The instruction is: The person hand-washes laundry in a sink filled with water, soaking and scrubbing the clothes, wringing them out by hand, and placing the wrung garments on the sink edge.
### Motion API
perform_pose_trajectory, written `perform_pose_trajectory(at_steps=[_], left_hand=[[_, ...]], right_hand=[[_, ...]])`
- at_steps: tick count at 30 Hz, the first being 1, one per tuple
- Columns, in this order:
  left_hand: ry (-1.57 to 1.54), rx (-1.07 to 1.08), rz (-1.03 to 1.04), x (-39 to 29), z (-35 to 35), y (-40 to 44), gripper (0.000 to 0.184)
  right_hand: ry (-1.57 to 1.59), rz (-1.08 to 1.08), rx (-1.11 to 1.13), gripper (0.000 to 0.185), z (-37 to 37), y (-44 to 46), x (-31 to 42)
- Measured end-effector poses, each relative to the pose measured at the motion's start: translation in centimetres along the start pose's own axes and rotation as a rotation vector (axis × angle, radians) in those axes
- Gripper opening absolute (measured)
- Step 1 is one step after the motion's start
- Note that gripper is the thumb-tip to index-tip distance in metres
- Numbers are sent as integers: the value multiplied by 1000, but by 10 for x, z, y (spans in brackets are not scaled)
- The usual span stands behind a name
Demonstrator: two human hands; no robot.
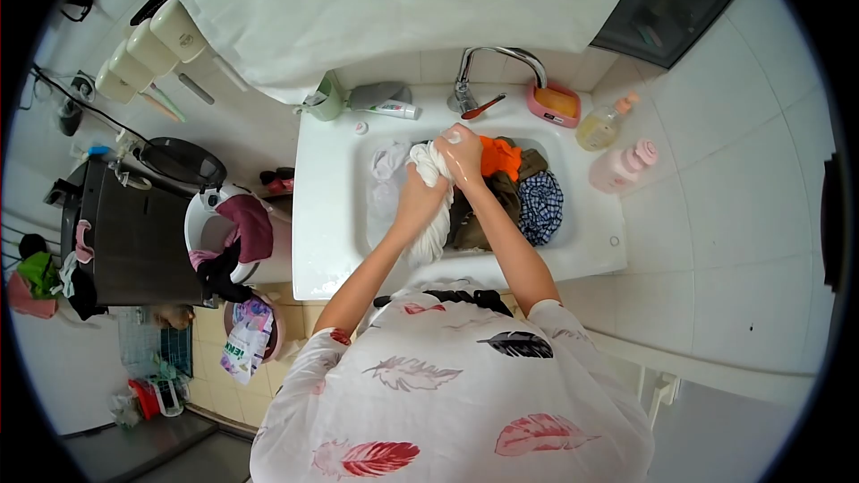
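Note:
Both hands are closed around a twisted white cloth [430, 237] above the sink [333, 241]. My left hand [419, 199] grips it lower down, and its loose end hangs toward the front rim. Farther back, my right hand [459, 156] is wrapped round the upper part, with what look like suds on it. Below and to the right lie an orange cloth [500, 158], dark olive clothes [503, 199] and a blue checked cloth [541, 207]. Whitish fabric [389, 163] lies in cloudy water at the basin's left.
A faucet [463, 94], a toothpaste tube [396, 109], a green cup [327, 101] and a pink soap box [555, 105] stand along the back rim. Two bottles [605, 128] [624, 167] are at the right. Left of the sink is a hamper [206, 228] with clothes.

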State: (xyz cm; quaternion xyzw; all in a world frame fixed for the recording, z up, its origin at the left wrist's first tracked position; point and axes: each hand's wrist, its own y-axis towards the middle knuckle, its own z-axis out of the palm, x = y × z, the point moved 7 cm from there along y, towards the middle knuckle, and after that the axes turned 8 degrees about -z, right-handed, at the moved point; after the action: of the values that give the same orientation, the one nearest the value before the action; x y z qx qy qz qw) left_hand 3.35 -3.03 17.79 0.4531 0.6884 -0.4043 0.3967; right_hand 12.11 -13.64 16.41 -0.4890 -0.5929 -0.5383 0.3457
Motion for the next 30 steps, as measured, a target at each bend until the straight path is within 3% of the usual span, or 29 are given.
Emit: perform_pose_trajectory(at_steps=[4, 6, 8, 10, 11, 13, 15, 17, 18, 19, 21, 23, 24, 25, 27, 30], left_hand=[[-15, 97, -48, -5, 4, -7, 60], [152, 106, -116, 4, 3, -5, 58], [32, 82, -42, 28, 3, 9, 57], [-91, 56, 45, 14, -11, 7, 56], [-245, 99, -54, 16, -13, 6, 54], [-399, 144, -153, 6, -21, 1, 53], [-741, 412, -253, 1, -13, -4, 51], [-844, 485, -228, 13, -3, 2, 52], [-694, 259, -132, 22, -9, 7, 53], [-538, 36, -36, 25, -19, 7, 53], [-465, 50, 25, 19, -14, 2, 55], [-213, -39, 230, 25, -7, 3, 57], [-120, -33, 283, 12, -6, -3, 59], [-119, -32, 283, 11, -4, -5, 59], [-249, -18, 278, 5, -2, -9, 58], [-289, 6, 297, -15, -4, -22, 58]], right_hand=[[-194, -52, 83, 16, 2, 1, 6], [-249, -94, 108, 17, 0, 1, 10], [-297, -131, 142, 20, 0, -3, 10], [465, 159, 63, 25, -1, -11, -7], [467, 157, 64, 25, -3, -14, -7], [1241, 610, 206, 31, 20, -37, -1], [1252, 694, 186, 33, 19, -53, -8], [1747, 743, 692, 47, 32, -71, -6], [1150, 790, 341, 53, 29, -76, -10], [1155, 790, 338, 53, 29, -77, 2], [1154, 734, 319, 48, 26, -75, 19], [1106, 719, 274, 48, 25, -72, 26], [937, 638, 179, 48, 22, -68, 24], [767, 555, 84, 49, 16, -64, 23], [820, 581, 1, 44, 17, -61, 22], [748, 722, -61, 41, 14, -64, 24]])
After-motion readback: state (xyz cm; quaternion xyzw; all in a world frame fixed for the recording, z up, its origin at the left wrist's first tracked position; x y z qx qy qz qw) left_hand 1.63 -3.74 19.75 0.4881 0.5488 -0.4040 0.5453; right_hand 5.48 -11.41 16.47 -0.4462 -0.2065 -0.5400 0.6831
